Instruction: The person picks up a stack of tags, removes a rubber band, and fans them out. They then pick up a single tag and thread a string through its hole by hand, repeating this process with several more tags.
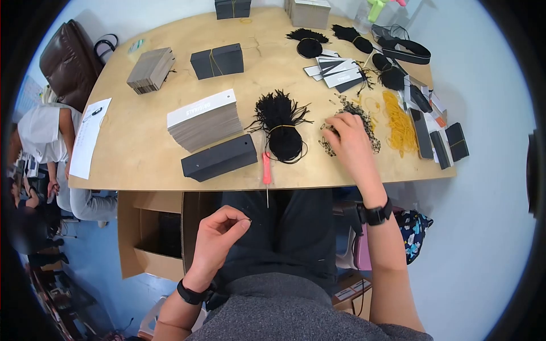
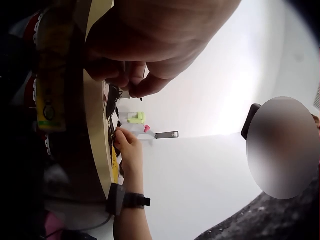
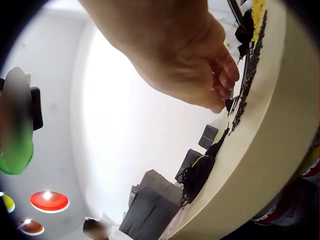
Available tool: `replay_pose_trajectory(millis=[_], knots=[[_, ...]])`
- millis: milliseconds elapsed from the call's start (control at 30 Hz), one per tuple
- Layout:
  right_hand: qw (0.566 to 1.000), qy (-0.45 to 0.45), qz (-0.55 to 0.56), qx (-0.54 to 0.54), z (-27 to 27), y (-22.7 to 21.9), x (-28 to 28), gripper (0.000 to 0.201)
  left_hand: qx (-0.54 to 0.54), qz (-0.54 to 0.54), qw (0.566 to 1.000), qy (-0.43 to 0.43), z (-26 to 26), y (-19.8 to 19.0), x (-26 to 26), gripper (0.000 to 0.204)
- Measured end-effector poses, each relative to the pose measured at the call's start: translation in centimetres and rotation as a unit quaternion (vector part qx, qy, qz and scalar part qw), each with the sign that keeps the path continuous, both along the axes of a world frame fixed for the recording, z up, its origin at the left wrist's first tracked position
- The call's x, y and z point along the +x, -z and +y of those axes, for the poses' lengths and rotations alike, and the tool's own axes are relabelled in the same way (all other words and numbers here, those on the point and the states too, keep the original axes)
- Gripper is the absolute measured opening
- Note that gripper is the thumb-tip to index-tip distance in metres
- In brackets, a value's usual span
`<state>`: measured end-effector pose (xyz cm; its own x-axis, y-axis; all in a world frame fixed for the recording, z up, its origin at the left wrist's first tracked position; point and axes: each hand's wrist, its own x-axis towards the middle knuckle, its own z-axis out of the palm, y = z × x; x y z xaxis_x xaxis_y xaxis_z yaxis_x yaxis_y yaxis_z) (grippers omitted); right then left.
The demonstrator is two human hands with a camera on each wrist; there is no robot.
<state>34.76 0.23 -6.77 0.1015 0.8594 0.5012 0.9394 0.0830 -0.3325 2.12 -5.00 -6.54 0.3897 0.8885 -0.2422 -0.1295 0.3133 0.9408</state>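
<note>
My left hand (image 1: 219,236) is above my lap, in front of the table edge. Its thumb and forefinger pinch a tiny dark safety pin (image 1: 249,220), mostly hidden by the fingertips. Across the table at the right, my right hand (image 1: 348,139) reaches over a spread pile of small black safety pins (image 1: 372,136). Its bent fingers and thumb stand a little apart, fingertips right at the pile. In the right wrist view the right hand's fingers (image 3: 225,82) come down close to the pins (image 3: 245,97).
A bundle of black cords (image 1: 284,142) lies mid-table beside a red-handled awl (image 1: 266,167), its tip past the edge. Stacks of tags (image 1: 207,122) and a dark stack (image 1: 220,157) stand left. Yellow rubber bands (image 1: 400,122) lie right of the pins. A cardboard box (image 1: 151,264) is below.
</note>
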Motion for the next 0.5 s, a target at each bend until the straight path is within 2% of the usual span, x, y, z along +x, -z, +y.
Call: replay_pose_trajectory(millis=[67, 167, 267, 300, 367, 500], knots=[[0.998, -0.049, -0.039, -0.008, 0.9, 0.9, 0.2, 0.016, 0.006, 0.006, 1.000, 0.009, 0.1, -0.2, 0.1, 0.004], [0.996, -0.068, -0.009, -0.056, -0.2, 0.7, 0.0, 0.018, 0.022, 0.010, 1.000, 0.004, 0.1, 0.0, -0.2, 0.004], [0.992, -0.121, -0.008, -0.026, -1.8, 0.2, 0.3, 0.016, -0.002, 0.009, 1.000, 0.002, -0.3, 0.5, -0.4, 0.004], [0.993, -0.119, -0.008, -0.027, -2.4, -0.3, 0.3, 0.016, -0.006, 0.006, 1.000, 0.004, -0.2, 0.5, -0.4, 0.004], [0.999, -0.035, 0.006, 0.006, -3.8, -1.1, 0.0, 0.014, -0.009, 0.003, 1.000, 0.006, -0.2, 0.4, -0.3, 0.004], [0.999, -0.022, 0.009, -0.038, -5.2, -0.7, -1.2, 0.011, 0.019, 0.011, 1.000, 0.002, 0.1, 0.3, 0.0, 0.003]])
